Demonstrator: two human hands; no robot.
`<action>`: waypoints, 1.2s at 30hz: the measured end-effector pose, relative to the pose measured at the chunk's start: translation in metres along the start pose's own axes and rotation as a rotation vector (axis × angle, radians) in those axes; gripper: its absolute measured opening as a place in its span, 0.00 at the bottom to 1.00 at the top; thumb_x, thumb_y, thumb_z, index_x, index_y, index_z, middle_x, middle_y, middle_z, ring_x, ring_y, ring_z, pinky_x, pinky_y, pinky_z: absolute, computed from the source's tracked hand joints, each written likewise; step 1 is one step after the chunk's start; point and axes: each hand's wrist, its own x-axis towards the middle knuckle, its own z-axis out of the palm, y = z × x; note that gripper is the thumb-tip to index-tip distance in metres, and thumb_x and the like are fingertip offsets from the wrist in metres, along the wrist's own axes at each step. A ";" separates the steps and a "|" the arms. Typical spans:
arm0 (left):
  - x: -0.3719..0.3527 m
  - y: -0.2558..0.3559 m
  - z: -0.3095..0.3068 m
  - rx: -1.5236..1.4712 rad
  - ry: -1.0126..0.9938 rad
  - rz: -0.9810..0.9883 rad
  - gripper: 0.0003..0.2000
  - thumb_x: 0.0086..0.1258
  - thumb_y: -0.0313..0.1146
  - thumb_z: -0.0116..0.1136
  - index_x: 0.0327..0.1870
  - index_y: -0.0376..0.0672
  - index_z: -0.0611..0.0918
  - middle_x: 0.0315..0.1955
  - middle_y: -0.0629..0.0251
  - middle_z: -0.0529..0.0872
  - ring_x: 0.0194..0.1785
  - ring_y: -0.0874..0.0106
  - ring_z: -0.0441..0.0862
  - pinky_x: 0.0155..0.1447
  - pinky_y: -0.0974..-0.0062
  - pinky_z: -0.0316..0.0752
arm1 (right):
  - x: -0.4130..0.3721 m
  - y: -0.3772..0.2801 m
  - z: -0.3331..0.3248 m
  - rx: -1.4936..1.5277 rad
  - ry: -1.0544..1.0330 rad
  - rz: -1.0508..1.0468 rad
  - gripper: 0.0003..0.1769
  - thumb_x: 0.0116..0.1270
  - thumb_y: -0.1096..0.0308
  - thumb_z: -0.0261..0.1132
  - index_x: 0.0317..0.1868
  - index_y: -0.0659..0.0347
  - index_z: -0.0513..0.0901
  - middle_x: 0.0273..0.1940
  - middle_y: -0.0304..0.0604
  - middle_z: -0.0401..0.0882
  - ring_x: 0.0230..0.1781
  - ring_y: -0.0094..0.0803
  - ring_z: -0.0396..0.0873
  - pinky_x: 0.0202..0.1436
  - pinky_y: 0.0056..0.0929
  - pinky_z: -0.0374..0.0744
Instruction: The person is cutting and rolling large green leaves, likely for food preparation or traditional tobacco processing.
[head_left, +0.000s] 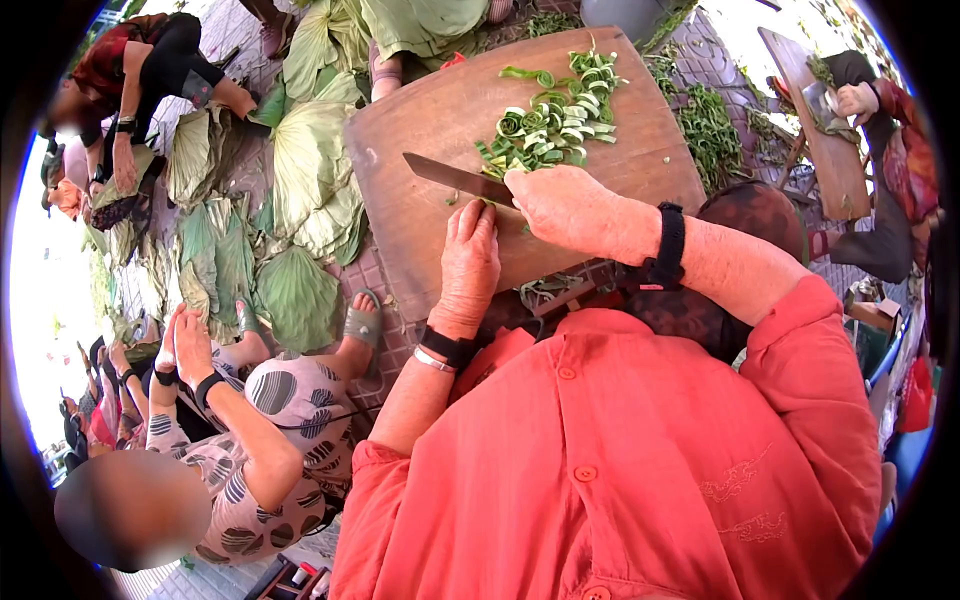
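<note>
My right hand (570, 208) is closed around the handle of a knife (447, 178), whose broad dark blade points left over a wooden board (410, 235). Close by the blade, my left hand (470, 258) rests on the board with its fingers bunched together. A bit of green leaf (487, 203) shows at those fingertips; most of it is hidden by the hands and blade. Beyond the knife lies a heap of curled green leaf strips (560, 118), light along their cut edges.
Large flat leaves (310, 150) cover the paving to the left. Shredded greens (710, 140) are piled right of the board. A seated person (290, 400) is at my left, another person (135, 80) bends at the upper left, and a co-worker's hand (857, 102) is over another board (835, 165).
</note>
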 end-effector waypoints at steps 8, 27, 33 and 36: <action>0.003 0.002 -0.001 -0.061 0.020 -0.026 0.15 0.59 0.20 0.58 0.49 0.36 0.79 0.51 0.55 0.78 0.54 0.54 0.74 0.58 0.64 0.73 | 0.009 -0.007 -0.003 0.045 -0.040 0.016 0.07 0.57 0.72 0.59 0.33 0.68 0.76 0.28 0.58 0.80 0.33 0.53 0.82 0.34 0.45 0.79; 0.011 -0.019 -0.003 0.103 -0.085 -0.123 0.47 0.55 0.45 0.70 0.70 0.30 0.55 0.68 0.41 0.59 0.72 0.50 0.56 0.74 0.58 0.52 | -0.001 0.107 -0.088 -0.237 0.486 0.393 0.08 0.67 0.68 0.55 0.40 0.65 0.72 0.27 0.56 0.79 0.33 0.55 0.80 0.36 0.50 0.75; 0.036 -0.008 0.007 0.069 -0.171 -0.105 0.53 0.51 0.46 0.72 0.71 0.29 0.50 0.70 0.39 0.55 0.74 0.49 0.50 0.75 0.58 0.47 | -0.019 0.122 -0.081 -0.317 0.371 0.400 0.06 0.59 0.75 0.56 0.36 0.67 0.77 0.32 0.55 0.82 0.38 0.51 0.82 0.41 0.46 0.78; 0.051 -0.003 0.018 0.088 -0.166 -0.069 0.54 0.50 0.45 0.73 0.71 0.29 0.50 0.69 0.37 0.55 0.73 0.47 0.52 0.75 0.57 0.49 | -0.027 0.110 -0.070 -0.314 0.301 0.296 0.07 0.58 0.74 0.57 0.36 0.65 0.77 0.32 0.55 0.82 0.38 0.50 0.82 0.41 0.46 0.78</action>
